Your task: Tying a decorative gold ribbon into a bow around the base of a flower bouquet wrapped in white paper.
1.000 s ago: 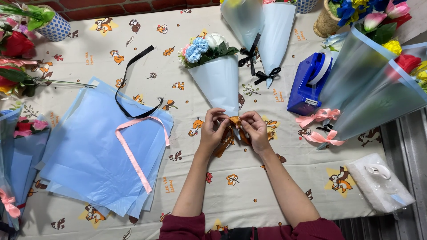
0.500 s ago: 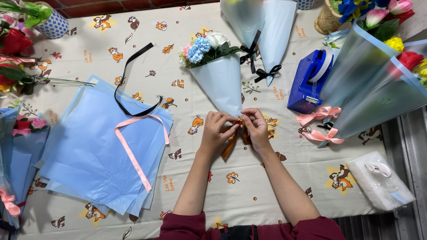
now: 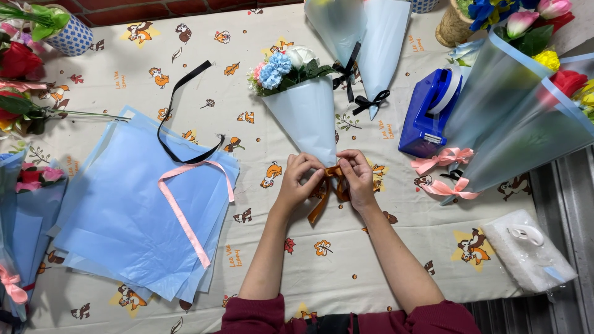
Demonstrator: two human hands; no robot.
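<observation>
- The left hand and the right hand meet at the middle of the surface, each with fingers closed, pinching the brown ribbon between them.
- The brown ribbon sits at the narrow tip of the pale blue bouquet cone, with one loose tail hanging toward 7 o'clock below the left hand.
- The cone points down at the hands; its flowers, blue, white and pink, open at 12 o'clock from them.
- At 9 o'clock lies a stack of blue wrapping sheets, with a pink ribbon draped over it and a black ribbon curling across its upper edge.
- At 2 o'clock stands a blue tape dispenser, just beside two pink bows on larger wrapped bouquets.
- At 12 o'clock, past the flowers, lie two more cones tied with black bows.
- At 4 o'clock lies a white packet near the surface's edge.
</observation>
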